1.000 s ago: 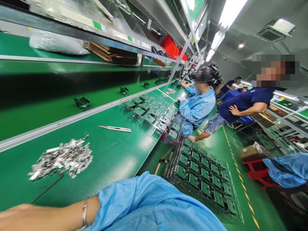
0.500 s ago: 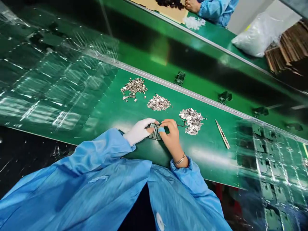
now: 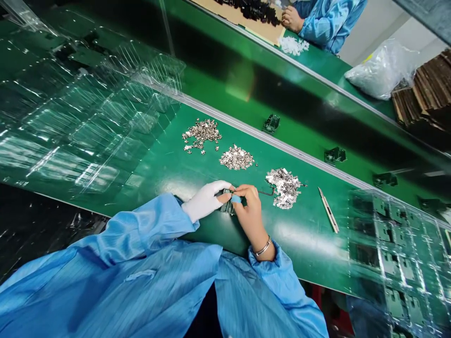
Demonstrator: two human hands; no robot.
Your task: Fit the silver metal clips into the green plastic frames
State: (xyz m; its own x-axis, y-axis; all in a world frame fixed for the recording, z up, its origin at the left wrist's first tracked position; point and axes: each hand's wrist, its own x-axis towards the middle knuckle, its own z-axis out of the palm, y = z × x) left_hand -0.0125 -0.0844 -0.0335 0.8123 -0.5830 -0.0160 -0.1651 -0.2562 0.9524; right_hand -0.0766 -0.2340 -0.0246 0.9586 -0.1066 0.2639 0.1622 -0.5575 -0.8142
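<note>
Unmoved since half a second ago, the white-gloved left hand (image 3: 206, 202) and the bare right hand (image 3: 249, 213) stay pinched on the small dark-green rectangular part (image 3: 227, 207), low over the green bench mat (image 3: 310, 234) near the silver clip pile (image 3: 284, 187).

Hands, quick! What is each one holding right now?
Left hand: gloved, closed on the small dark part.
Right hand: bare, fingertips pinched shut on that same part.
</note>
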